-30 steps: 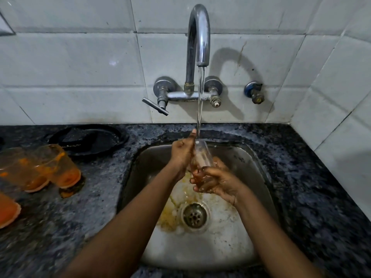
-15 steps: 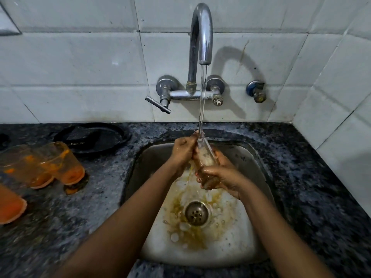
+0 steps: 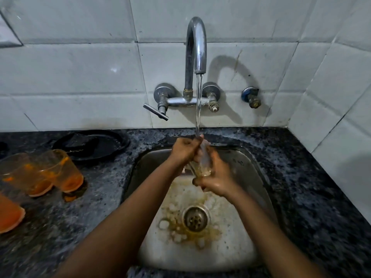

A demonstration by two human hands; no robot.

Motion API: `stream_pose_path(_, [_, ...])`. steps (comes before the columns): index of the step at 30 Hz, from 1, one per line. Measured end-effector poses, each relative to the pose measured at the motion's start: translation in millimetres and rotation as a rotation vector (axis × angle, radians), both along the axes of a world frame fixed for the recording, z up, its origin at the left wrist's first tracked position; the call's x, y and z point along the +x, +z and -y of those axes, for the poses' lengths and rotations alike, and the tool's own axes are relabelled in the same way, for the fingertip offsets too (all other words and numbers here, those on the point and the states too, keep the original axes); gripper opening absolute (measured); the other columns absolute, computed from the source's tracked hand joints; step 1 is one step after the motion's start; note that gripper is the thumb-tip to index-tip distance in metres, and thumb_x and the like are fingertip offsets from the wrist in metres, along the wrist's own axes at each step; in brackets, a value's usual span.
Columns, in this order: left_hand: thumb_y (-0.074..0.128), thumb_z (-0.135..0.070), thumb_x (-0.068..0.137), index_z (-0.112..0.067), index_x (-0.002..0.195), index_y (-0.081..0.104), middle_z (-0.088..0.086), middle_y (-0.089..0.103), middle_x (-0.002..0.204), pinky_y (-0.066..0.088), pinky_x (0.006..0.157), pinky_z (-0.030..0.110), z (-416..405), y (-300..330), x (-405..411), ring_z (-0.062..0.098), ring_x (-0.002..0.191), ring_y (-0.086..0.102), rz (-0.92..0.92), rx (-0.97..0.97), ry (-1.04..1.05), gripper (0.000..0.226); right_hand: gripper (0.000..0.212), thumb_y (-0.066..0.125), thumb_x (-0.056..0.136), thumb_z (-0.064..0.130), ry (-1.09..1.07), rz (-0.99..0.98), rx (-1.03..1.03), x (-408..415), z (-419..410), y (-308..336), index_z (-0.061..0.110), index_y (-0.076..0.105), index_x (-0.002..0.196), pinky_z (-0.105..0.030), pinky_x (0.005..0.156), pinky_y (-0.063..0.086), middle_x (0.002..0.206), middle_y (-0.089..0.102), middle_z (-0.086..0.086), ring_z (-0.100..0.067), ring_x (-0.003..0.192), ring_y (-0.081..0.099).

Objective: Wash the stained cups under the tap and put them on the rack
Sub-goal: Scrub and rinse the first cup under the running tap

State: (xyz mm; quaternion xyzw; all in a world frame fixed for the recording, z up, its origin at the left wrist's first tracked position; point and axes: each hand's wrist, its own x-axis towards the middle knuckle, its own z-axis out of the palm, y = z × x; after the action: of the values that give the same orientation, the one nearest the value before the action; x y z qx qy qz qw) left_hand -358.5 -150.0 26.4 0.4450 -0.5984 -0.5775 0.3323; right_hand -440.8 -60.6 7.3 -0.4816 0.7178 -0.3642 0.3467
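Observation:
A clear cup point(image 3: 202, 165) with brownish liquid at its bottom is held tilted over the steel sink point(image 3: 251, 169), its mouth up under the running tap point(image 3: 196, 45). My right hand point(image 3: 216, 177) grips the cup's lower part. My left hand point(image 3: 185, 149) is curled at the cup's rim, where the water stream lands. Two orange-stained clear cups point(image 3: 58, 171) stand on the dark counter at the left, and another orange cup point(image 3: 10, 215) shows at the left edge.
A black plate point(image 3: 112, 145) lies on the granite counter point(image 3: 311, 177) behind the stained cups. Brownish water and foam pool round the sink drain point(image 3: 194, 217). A small valve point(image 3: 251, 97) juts from the tiled wall right of the tap. No rack is in view.
Both hands and the cup have stayed under the stream. My left hand has closed more over the cup's rim. The brown stain in the sink has spread round the drain.

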Motion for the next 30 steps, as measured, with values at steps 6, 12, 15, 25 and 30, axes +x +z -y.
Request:
stream_pose_path(6, [0.06, -0.034, 0.087, -0.015, 0.055, 0.053, -0.004, 0.052, 0.035, 0.042, 0.041, 0.017, 7.3, 5.7, 1.5, 0.004, 0.032, 0.047, -0.021, -0.007, 0.087, 0.038, 0.069, 0.074, 0.07, 0.011, 0.079, 0.334, 0.045, -10.4, 5.6, 4.2, 0.018, 0.039, 0.129, -0.032, 0.058, 0.053, 0.092, 0.068, -0.009, -0.022, 0.072, 0.068])
stream_pose_path(12, [0.048, -0.034, 0.093, -0.005, 0.081, 0.063, 0.008, 0.067, 0.079, 0.051, 0.067, 0.022, 12.3, 16.9, 15.3, 0.018, 0.072, 0.064, 0.048, -0.09, -0.265, 0.035, 0.062, 0.076, 0.063, -0.002, 0.103, 0.197, -0.015, -29.2, 23.4, 2.4, 0.012, 0.047, 0.115, -0.031, 0.054, 0.054, 0.098, 0.063, -0.008, -0.023, 0.076, 0.065])
stream_pose_path(15, [0.067, -0.019, 0.081, -0.012, 0.117, 0.058, 0.006, 0.064, 0.118, 0.046, 0.097, 0.027, 14.8, 21.0, 26.8, 0.014, 0.108, 0.061, 0.288, -0.15, -0.825, 0.038, 0.043, 0.076, 0.066, 0.011, 0.025, 0.091, -0.123, -37.4, 37.6, 6.8, 0.023, 0.054, 0.101, -0.024, 0.057, 0.051, 0.085, 0.06, 0.003, -0.019, 0.079, 0.059])
stream_pose_path(25, [0.052, -0.002, 0.085, -0.019, 0.143, 0.03, 0.009, 0.026, 0.153, 0.023, 0.115, 0.046, 25.6, 12.2, 15.4, 0.027, 0.141, 0.024, 1.12, -0.975, -0.987, 0.064, 0.074, 0.083, 0.055, 0.014, 0.156, -0.632, -0.342, -42.4, 59.2, -13.1, 0.033, 0.042, 0.113, -0.03, 0.077, 0.042, 0.115, 0.057, -0.004, -0.021, 0.103, 0.051])
stream_pose_path(30, [0.049, 0.02, 0.077, -0.007, 0.116, 0.058, 0.013, 0.062, 0.118, 0.056, 0.087, 0.038, 10.2, 33.2, 20.2, 0.024, 0.107, 0.063, -0.042, 0.215, -0.763, 0.049, 0.069, 0.08, 0.062, 0.018, 0.067, -0.554, -0.302, -42.8, 55.8, -6.0, 0.029, 0.044, 0.12, -0.041, 0.088, 0.048, 0.122, 0.052, -0.007, -0.027, 0.112, 0.049])
